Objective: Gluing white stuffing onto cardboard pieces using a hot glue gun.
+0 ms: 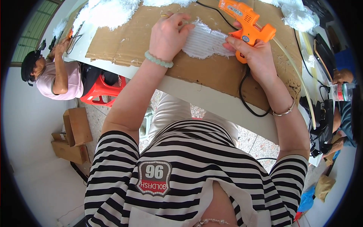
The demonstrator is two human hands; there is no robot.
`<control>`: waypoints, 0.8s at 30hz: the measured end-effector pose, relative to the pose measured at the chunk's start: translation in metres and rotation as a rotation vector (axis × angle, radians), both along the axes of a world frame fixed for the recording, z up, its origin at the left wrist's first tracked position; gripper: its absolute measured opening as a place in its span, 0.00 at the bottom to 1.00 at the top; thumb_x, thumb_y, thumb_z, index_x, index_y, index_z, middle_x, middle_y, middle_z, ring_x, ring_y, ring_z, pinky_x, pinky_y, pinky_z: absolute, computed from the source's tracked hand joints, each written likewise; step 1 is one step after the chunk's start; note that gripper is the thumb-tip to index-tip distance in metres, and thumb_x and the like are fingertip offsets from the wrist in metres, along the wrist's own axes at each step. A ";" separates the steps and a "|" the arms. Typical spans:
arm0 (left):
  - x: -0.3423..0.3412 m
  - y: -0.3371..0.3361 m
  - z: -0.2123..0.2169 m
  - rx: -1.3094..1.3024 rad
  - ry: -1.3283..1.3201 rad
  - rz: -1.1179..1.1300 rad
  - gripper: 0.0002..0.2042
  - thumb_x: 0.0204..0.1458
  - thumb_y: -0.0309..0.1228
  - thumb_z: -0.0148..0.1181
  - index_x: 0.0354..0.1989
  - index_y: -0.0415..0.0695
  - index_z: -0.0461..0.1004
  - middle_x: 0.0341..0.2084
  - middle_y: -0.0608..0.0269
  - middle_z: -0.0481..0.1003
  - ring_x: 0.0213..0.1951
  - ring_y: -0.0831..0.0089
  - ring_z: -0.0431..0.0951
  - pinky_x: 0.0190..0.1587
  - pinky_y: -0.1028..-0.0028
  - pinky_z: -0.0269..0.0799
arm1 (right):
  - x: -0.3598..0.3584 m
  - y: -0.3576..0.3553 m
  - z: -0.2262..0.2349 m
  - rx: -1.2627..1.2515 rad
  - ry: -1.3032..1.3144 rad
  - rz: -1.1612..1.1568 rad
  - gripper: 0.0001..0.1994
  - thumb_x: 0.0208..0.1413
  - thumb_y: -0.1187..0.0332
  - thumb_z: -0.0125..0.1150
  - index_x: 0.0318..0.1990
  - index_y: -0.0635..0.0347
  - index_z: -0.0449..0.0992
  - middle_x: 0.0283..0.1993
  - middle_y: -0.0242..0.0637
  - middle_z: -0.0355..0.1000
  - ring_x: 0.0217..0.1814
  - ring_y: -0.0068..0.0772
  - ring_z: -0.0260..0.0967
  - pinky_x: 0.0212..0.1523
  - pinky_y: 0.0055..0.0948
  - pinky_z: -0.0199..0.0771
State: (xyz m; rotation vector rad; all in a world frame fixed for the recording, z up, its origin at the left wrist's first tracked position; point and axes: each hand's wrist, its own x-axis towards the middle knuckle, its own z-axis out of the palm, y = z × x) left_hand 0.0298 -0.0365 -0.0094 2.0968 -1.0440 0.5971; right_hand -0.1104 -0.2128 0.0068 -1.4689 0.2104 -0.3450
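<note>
My right hand [255, 53] is wrapped round the handle of an orange glue gun [245, 19], whose nozzle end points up and to the left. A long pale glue stick [293, 64] trails out of the gun's back. The thumb and a finger of that hand also meet the right end of a white, ridged, ragged-edged piece [206, 41]. At the left end of this piece is my left hand [170, 34], fingers half bent, with thumb and forefinger apart. I see nothing held in it. Whether its thumb touches the piece I cannot tell.
Brown cardboard [124, 43] covers the white table. White shredded fluff [107, 13] lies at the far left, and more [298, 17] at the far right. A black cord [244, 92] loops from the gun. A person [60, 73] sits at the left; another person's hand [343, 75] shows at right.
</note>
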 end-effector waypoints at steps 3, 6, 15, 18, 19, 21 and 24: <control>-0.004 0.006 0.007 -0.098 0.010 0.039 0.06 0.43 0.27 0.62 0.30 0.43 0.76 0.20 0.57 0.74 0.25 0.61 0.75 0.28 0.67 0.71 | -0.001 0.001 0.000 -0.003 0.003 0.000 0.19 0.52 0.76 0.59 0.52 0.64 0.66 0.38 0.37 0.74 0.38 0.30 0.75 0.41 0.26 0.74; -0.027 0.017 0.018 -0.152 0.046 -0.004 0.04 0.46 0.27 0.60 0.30 0.42 0.76 0.22 0.56 0.75 0.26 0.61 0.75 0.28 0.66 0.71 | -0.001 0.000 -0.001 -0.004 0.004 0.000 0.19 0.52 0.76 0.59 0.52 0.64 0.66 0.38 0.37 0.74 0.38 0.30 0.75 0.42 0.26 0.74; -0.093 0.037 0.013 0.195 -0.104 -0.342 0.18 0.42 0.34 0.64 0.40 0.36 0.73 0.39 0.50 0.75 0.44 0.53 0.74 0.47 0.62 0.70 | -0.001 -0.001 -0.003 0.005 -0.031 -0.001 0.19 0.52 0.76 0.59 0.52 0.64 0.66 0.39 0.36 0.73 0.39 0.29 0.75 0.42 0.26 0.74; -0.094 0.035 0.013 0.253 -0.094 -0.321 0.22 0.41 0.36 0.65 0.43 0.35 0.71 0.43 0.48 0.73 0.50 0.51 0.71 0.52 0.60 0.67 | -0.001 -0.001 -0.003 0.009 -0.033 -0.008 0.18 0.52 0.77 0.60 0.51 0.64 0.67 0.39 0.37 0.73 0.39 0.29 0.75 0.41 0.26 0.75; -0.094 0.036 0.013 0.270 -0.087 -0.315 0.23 0.41 0.37 0.65 0.43 0.36 0.71 0.44 0.48 0.73 0.51 0.51 0.70 0.52 0.59 0.66 | -0.001 0.000 -0.003 0.013 -0.041 0.000 0.18 0.51 0.77 0.60 0.51 0.63 0.67 0.39 0.37 0.73 0.38 0.29 0.75 0.41 0.27 0.75; -0.092 0.036 0.013 0.298 -0.073 -0.324 0.23 0.42 0.36 0.64 0.45 0.37 0.71 0.45 0.49 0.72 0.51 0.52 0.70 0.53 0.60 0.66 | -0.001 0.001 -0.003 0.013 -0.041 -0.011 0.18 0.51 0.77 0.60 0.50 0.63 0.67 0.39 0.37 0.73 0.38 0.29 0.75 0.41 0.27 0.75; -0.091 0.034 0.013 0.308 -0.047 -0.346 0.22 0.42 0.36 0.64 0.45 0.37 0.70 0.43 0.51 0.73 0.49 0.53 0.71 0.53 0.61 0.66 | -0.002 0.000 -0.002 0.014 -0.037 -0.016 0.18 0.51 0.77 0.60 0.50 0.63 0.67 0.39 0.37 0.74 0.38 0.29 0.75 0.41 0.27 0.75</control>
